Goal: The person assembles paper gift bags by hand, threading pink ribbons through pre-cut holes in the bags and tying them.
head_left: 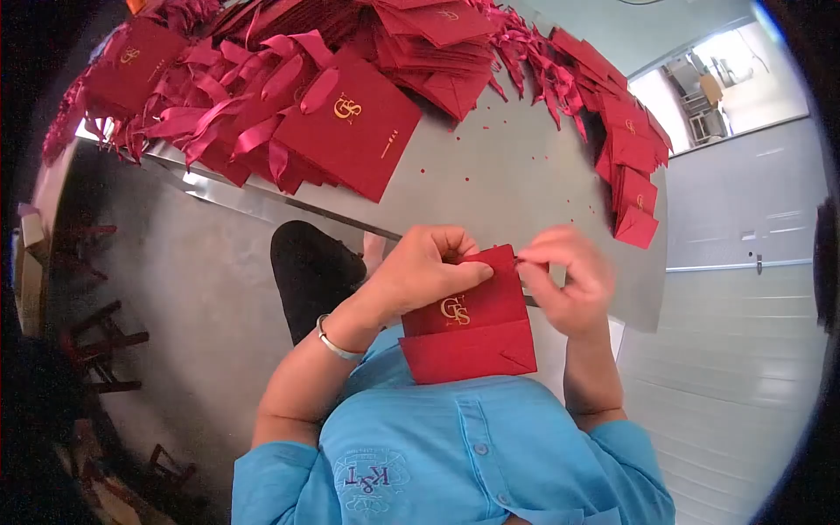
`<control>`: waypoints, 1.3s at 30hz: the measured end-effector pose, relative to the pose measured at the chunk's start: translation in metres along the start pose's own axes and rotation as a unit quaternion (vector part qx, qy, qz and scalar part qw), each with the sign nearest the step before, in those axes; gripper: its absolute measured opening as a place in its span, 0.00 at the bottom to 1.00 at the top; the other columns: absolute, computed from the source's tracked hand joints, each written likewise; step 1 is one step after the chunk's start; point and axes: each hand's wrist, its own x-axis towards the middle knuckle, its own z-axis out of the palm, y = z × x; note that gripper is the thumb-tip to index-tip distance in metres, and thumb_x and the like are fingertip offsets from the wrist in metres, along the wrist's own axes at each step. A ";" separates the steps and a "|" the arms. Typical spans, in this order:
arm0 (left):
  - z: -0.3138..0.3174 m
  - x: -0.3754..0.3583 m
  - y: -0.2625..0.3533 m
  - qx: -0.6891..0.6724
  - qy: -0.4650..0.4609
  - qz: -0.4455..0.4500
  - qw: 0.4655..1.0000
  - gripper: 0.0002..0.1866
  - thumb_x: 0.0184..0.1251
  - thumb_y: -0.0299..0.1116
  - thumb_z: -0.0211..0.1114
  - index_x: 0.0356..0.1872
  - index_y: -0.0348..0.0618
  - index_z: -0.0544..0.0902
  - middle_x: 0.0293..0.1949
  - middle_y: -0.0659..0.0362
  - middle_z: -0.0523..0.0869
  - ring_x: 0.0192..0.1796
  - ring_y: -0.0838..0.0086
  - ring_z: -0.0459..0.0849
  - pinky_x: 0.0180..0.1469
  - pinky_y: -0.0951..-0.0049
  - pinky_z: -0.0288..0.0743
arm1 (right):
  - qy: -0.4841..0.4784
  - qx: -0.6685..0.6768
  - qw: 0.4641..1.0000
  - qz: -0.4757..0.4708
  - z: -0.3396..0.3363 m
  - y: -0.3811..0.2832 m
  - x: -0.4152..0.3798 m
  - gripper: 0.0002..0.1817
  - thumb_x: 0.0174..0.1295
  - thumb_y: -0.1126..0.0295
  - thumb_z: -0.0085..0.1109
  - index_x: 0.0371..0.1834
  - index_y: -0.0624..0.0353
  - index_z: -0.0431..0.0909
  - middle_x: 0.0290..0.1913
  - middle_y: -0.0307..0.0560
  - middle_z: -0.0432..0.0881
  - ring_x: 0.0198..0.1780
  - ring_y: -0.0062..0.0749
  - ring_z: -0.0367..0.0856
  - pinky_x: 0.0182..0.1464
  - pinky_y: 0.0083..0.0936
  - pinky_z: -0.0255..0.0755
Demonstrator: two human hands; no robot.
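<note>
A small red paper bag (468, 337) with gold lettering lies folded flat against my lap, its bottom flap toward me. My left hand (429, 271) grips the bag's top edge, thumb on the front face and fingers curled behind. At the bag's top right corner is my right hand (569, 276), thumb and forefinger pinched together on something small and dark red. It looks like a ribbon or cord end, but blur hides its exact shape.
On the grey table (516, 210), stacked red bags with pink ribbons (350, 114) fill the far left, and more bags (634, 166) line the right. Small red scraps dot the surface. Dark wooden stools (105, 346) stand on the floor at left.
</note>
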 end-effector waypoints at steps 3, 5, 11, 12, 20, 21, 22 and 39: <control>-0.001 0.000 -0.002 0.007 -0.005 0.017 1.000 0.04 0.58 0.25 0.66 0.29 0.39 0.78 0.26 0.69 0.79 0.30 0.88 0.75 0.32 0.85 0.69 | -0.029 -0.087 0.994 -0.055 0.010 -0.008 0.002 0.09 0.44 0.85 0.64 0.29 0.62 0.79 0.30 0.46 0.80 0.30 0.29 0.78 0.28 0.22 0.71; -0.006 -0.001 -0.004 -0.008 -0.023 0.033 0.999 0.04 0.58 0.23 0.66 0.31 0.38 0.78 0.28 0.68 0.80 0.30 0.88 0.76 0.33 0.85 0.70 | -0.056 -0.095 0.993 -0.053 0.013 -0.006 0.002 0.11 0.43 0.85 0.64 0.30 0.61 0.80 0.29 0.44 0.79 0.26 0.28 0.77 0.25 0.20 0.69; -0.023 0.002 -0.014 -0.039 -0.099 0.057 0.993 0.06 0.58 0.19 0.63 0.36 0.37 0.78 0.32 0.66 0.81 0.34 0.86 0.78 0.38 0.83 0.74 | -0.056 -0.068 0.996 -0.009 0.016 -0.006 0.006 0.11 0.43 0.85 0.64 0.30 0.59 0.80 0.26 0.45 0.78 0.23 0.26 0.75 0.23 0.19 0.68; -0.023 0.002 -0.012 -0.050 -0.100 0.044 0.993 0.06 0.58 0.19 0.63 0.36 0.37 0.78 0.32 0.66 0.82 0.34 0.85 0.78 0.38 0.82 0.74 | -0.057 -0.069 0.996 -0.009 0.015 -0.007 0.007 0.11 0.43 0.85 0.64 0.30 0.59 0.80 0.26 0.45 0.78 0.23 0.26 0.75 0.23 0.19 0.68; -0.020 0.001 -0.008 -0.027 -0.076 0.014 0.997 0.07 0.56 0.18 0.63 0.37 0.36 0.79 0.33 0.64 0.83 0.35 0.84 0.79 0.38 0.82 0.74 | -0.104 -0.166 0.975 -0.101 0.019 -0.010 0.014 0.10 0.39 0.82 0.65 0.24 0.58 0.76 0.19 0.41 0.74 0.18 0.28 0.73 0.19 0.22 0.66; -0.018 0.000 -0.007 -0.018 -0.060 0.022 0.998 0.06 0.55 0.19 0.62 0.35 0.36 0.80 0.31 0.64 0.82 0.33 0.85 0.78 0.36 0.82 0.73 | -0.105 -0.166 0.975 -0.101 0.019 -0.011 0.014 0.10 0.39 0.82 0.65 0.24 0.58 0.76 0.19 0.41 0.74 0.18 0.28 0.73 0.19 0.22 0.66; -0.017 0.000 -0.006 -0.009 -0.045 0.031 0.998 0.04 0.54 0.19 0.62 0.32 0.35 0.80 0.28 0.65 0.82 0.31 0.85 0.76 0.35 0.83 0.72 | -0.104 -0.171 0.975 -0.095 0.019 -0.011 0.013 0.10 0.39 0.82 0.65 0.23 0.58 0.76 0.18 0.41 0.74 0.18 0.28 0.73 0.19 0.22 0.66; -0.012 -0.003 -0.003 0.039 -0.036 0.037 0.998 0.06 0.58 0.20 0.62 0.37 0.35 0.79 0.31 0.64 0.83 0.34 0.86 0.78 0.37 0.82 0.73 | -0.095 -0.212 0.972 -0.023 0.018 -0.018 0.011 0.08 0.40 0.81 0.63 0.20 0.57 0.74 0.17 0.40 0.73 0.16 0.28 0.71 0.17 0.23 0.64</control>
